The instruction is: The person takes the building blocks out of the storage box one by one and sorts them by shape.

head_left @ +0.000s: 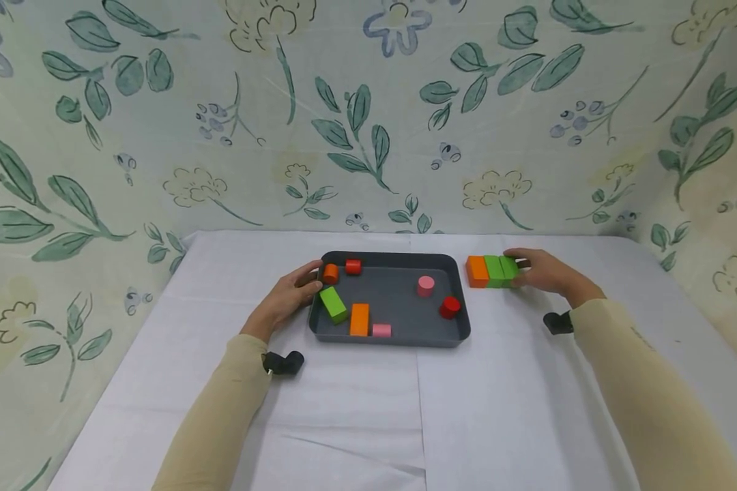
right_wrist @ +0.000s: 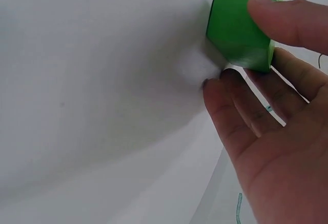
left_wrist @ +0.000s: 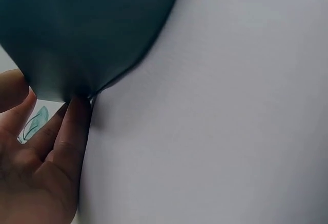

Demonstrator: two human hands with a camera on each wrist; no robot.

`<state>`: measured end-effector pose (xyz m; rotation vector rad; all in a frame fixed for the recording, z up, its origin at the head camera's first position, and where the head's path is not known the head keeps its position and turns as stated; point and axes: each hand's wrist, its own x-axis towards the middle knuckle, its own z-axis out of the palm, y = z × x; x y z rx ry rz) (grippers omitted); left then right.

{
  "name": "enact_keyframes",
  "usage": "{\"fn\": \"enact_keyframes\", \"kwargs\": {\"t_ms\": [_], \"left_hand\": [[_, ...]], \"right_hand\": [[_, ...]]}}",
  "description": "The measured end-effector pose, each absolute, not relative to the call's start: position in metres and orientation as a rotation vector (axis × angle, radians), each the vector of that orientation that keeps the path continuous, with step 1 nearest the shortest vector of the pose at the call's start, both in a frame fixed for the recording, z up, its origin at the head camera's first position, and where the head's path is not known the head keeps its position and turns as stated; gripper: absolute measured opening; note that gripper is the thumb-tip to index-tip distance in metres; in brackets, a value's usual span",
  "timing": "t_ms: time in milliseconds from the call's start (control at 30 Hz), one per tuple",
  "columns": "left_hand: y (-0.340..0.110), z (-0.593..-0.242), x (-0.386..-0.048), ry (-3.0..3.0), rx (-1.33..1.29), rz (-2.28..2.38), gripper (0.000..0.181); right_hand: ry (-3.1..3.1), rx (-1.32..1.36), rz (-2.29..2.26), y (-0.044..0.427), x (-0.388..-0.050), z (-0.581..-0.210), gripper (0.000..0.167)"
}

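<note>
My left hand (head_left: 288, 293) touches the left end of a dark grey tray (head_left: 389, 339), its fingertips and thumb against the outer wall (left_wrist: 87, 39). My right hand (head_left: 549, 274) pinches the right-hand green block (head_left: 509, 271) of a short row standing right of the tray. In the right wrist view, its thumb lies on the green block (right_wrist: 238, 24) and the other fingers reach round the far side. Beside that block stand another green block (head_left: 494, 271) and an orange block (head_left: 476, 271), touching in line.
Inside the tray lie a green block (head_left: 334, 305), an orange block (head_left: 359, 320), an orange cylinder (head_left: 330, 274), red cylinders (head_left: 450, 307) and pink cylinders (head_left: 426, 286). A white cloth (head_left: 356, 409) covers the table. Floral fabric (head_left: 368, 198) hangs behind.
</note>
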<state>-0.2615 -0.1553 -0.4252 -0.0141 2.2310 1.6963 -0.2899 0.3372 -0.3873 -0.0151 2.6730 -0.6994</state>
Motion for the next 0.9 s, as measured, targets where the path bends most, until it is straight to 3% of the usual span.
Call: {"fn": "enact_keyframes", "kwargs": {"t_ms": [700,900], "left_hand": [[-0.1570,-0.4231,-0.2607,2.238,-0.005,1.683,0.061],[-0.1564,-0.4243,-0.2616,2.240,-0.004,1.675,0.061]], "right_hand": [[2.690,-0.078,-0.676,0.3336,-0.2859,-0.3857,0.077],[2.662,-0.079,-0.753,0.3382,-0.2871,-0.3874,0.084]]}}
